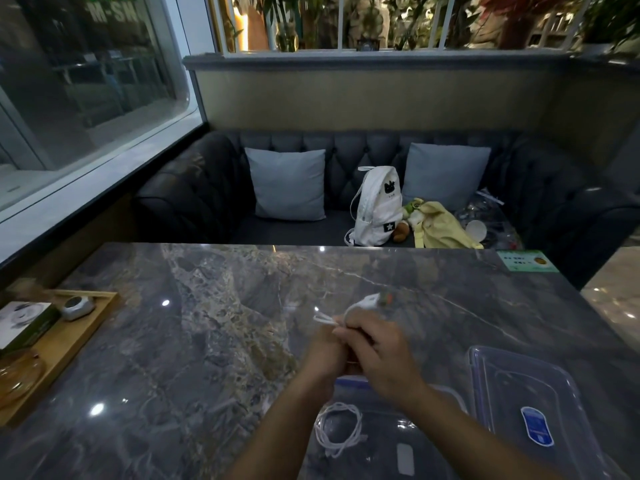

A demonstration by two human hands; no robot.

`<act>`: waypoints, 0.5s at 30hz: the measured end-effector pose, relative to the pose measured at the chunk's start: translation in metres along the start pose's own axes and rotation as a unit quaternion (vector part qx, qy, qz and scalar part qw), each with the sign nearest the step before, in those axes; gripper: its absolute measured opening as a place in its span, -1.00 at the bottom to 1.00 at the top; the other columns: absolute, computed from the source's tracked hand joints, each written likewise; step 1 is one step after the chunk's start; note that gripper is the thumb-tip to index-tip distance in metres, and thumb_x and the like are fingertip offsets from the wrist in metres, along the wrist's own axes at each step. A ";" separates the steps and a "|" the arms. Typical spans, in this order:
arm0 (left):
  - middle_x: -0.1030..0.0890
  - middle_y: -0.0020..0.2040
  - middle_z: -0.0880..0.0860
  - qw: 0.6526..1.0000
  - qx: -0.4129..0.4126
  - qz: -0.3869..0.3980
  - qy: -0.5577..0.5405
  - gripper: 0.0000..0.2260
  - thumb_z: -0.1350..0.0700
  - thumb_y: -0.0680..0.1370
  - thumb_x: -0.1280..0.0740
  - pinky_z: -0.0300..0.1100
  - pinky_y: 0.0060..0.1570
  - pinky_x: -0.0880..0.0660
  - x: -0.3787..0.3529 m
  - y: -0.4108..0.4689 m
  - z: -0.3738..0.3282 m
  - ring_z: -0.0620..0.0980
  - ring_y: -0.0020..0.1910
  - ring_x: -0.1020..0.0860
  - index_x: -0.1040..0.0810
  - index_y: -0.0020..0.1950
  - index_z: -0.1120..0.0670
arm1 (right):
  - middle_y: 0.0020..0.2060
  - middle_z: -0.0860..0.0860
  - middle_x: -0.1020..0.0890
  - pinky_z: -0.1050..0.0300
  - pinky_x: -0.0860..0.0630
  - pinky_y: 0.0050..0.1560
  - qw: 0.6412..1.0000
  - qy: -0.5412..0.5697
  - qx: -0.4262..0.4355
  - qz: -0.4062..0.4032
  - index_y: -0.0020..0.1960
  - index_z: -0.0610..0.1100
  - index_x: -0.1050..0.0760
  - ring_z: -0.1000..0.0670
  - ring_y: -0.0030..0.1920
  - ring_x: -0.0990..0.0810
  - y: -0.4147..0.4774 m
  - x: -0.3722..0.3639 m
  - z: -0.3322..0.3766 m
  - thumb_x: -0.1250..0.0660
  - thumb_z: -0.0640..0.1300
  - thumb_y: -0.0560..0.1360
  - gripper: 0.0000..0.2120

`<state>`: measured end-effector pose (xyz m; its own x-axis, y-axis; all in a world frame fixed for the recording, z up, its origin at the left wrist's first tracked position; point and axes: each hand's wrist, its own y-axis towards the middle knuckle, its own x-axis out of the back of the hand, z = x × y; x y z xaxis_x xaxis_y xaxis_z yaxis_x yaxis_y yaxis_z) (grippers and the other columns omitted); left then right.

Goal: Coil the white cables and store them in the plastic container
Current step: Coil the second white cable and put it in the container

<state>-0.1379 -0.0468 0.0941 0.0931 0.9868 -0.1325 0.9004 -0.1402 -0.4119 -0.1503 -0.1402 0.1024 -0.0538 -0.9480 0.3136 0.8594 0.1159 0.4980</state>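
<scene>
My left hand [320, 351] and my right hand [377, 348] are pressed together above the marble table [194, 341], both closed on a white cable [325, 319] whose loops stick out past the fingers. A white plug piece [369, 301] with a coloured end shows just beyond the hands. Below my forearms stands the clear plastic container [453, 398]. A coiled white cable [341, 429] lies inside it on the left. How the held cable runs inside my fists is hidden.
The container's clear lid [530, 400] with a blue label lies to the right. A wooden tray [65, 344] with a box, a small grey device and an amber dish sits at the left edge. Across the table, a sofa holds a white backpack [375, 206] and cushions.
</scene>
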 end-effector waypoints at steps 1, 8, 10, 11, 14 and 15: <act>-0.64 -0.25 0.07 1.000 -0.016 0.014 -0.006 -0.75 0.23 0.59 -0.11 -0.27 -0.36 -0.58 0.000 -0.001 0.000 -0.14 -0.34 -0.65 -0.56 -0.13 0.12 | -0.40 0.18 -0.56 0.48 -0.39 -0.19 0.998 0.033 -0.048 -0.025 -0.29 0.05 -0.49 0.28 -0.29 -0.50 0.002 0.001 0.005 -0.33 -0.26 0.44 -0.76; -0.61 -0.02 0.14 0.996 -0.067 0.039 -0.034 -0.71 0.11 0.58 -0.21 -0.21 -0.20 -0.43 0.002 -0.005 0.000 0.00 -0.12 -0.55 -0.52 0.17 0.29 | -0.49 0.00 -0.50 0.21 -0.47 -0.44 0.922 0.238 -0.228 -0.204 -0.29 -0.17 -0.47 0.11 -0.50 -0.46 0.015 0.014 0.003 -0.25 -0.24 0.51 -0.80; -0.59 0.00 0.17 0.995 -0.077 0.046 -0.033 -0.67 0.10 0.58 -0.20 -0.19 -0.19 -0.41 0.002 -0.005 0.001 0.00 -0.10 -0.53 -0.48 0.19 0.33 | -0.46 -0.05 -0.49 0.21 -0.50 -0.47 0.894 0.288 -0.258 -0.227 -0.27 -0.20 -0.46 0.09 -0.50 -0.47 0.016 0.016 0.002 -0.24 -0.24 0.51 -0.81; -0.58 0.02 0.17 0.994 -0.083 0.055 -0.037 -0.66 0.09 0.58 -0.19 -0.18 -0.16 -0.40 0.002 -0.004 0.002 0.01 -0.07 -0.53 -0.46 0.20 0.34 | -0.44 -0.06 -0.50 0.19 -0.51 -0.47 0.882 0.309 -0.269 -0.231 -0.27 -0.21 -0.46 0.07 -0.49 -0.48 0.016 0.016 0.002 -0.25 -0.24 0.51 -0.82; -0.56 0.11 0.18 0.990 -0.083 0.090 -0.070 -0.63 0.07 0.57 -0.20 -0.16 -0.11 -0.39 0.004 -0.002 0.007 0.07 0.06 -0.49 -0.44 0.27 0.29 | -0.45 -0.06 -0.55 0.00 -0.53 -0.31 0.851 0.367 -0.286 -0.244 -0.27 -0.20 -0.49 -0.02 -0.43 -0.52 0.014 0.018 0.000 -0.27 -0.24 0.50 -0.83; -0.54 0.12 0.18 0.988 -0.079 0.103 -0.081 -0.62 0.06 0.57 -0.20 -0.16 -0.10 -0.39 0.005 -0.002 0.008 0.08 0.08 -0.47 -0.43 0.29 0.28 | -0.46 -0.05 -0.56 -0.04 -0.53 -0.27 0.844 0.385 -0.285 -0.241 -0.28 -0.20 -0.51 -0.04 -0.43 -0.54 0.013 0.020 0.000 -0.28 -0.24 0.49 -0.83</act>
<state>-0.1423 -0.0419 0.0869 0.2224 0.9111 -0.3471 0.9259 -0.3089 -0.2176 -0.1398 -0.1575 0.1151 -0.3092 -0.7818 -0.5415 0.9489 -0.2914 -0.1211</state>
